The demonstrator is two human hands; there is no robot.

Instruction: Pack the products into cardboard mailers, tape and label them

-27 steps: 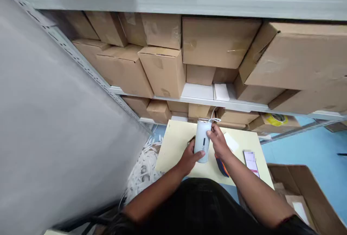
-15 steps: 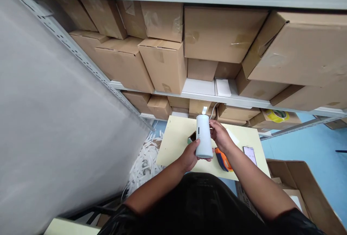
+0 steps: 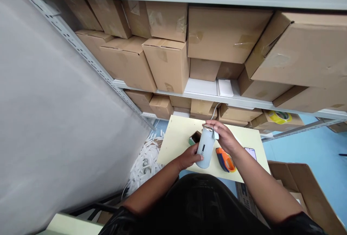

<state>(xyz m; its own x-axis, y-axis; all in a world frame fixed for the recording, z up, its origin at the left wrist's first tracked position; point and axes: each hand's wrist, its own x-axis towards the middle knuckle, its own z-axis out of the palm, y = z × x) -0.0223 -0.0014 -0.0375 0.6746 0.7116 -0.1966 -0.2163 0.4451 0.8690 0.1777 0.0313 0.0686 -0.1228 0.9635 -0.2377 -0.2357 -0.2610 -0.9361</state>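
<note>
Between the hands, above the bench, is a pale-blue bottle: the left hand is wrapped around its lower body, probably bearing its weight, while the right hand curls over its top, seemingly steadying it. A small open box sits just beyond the left hand and an orange tape dispenser near the right forearm, presumably for easy reach.

Pale yellow surface bearing, from left to right, a small open box, an orange-and-blue tool near the front edge, and a phone, screen up, partly hidden.
</note>
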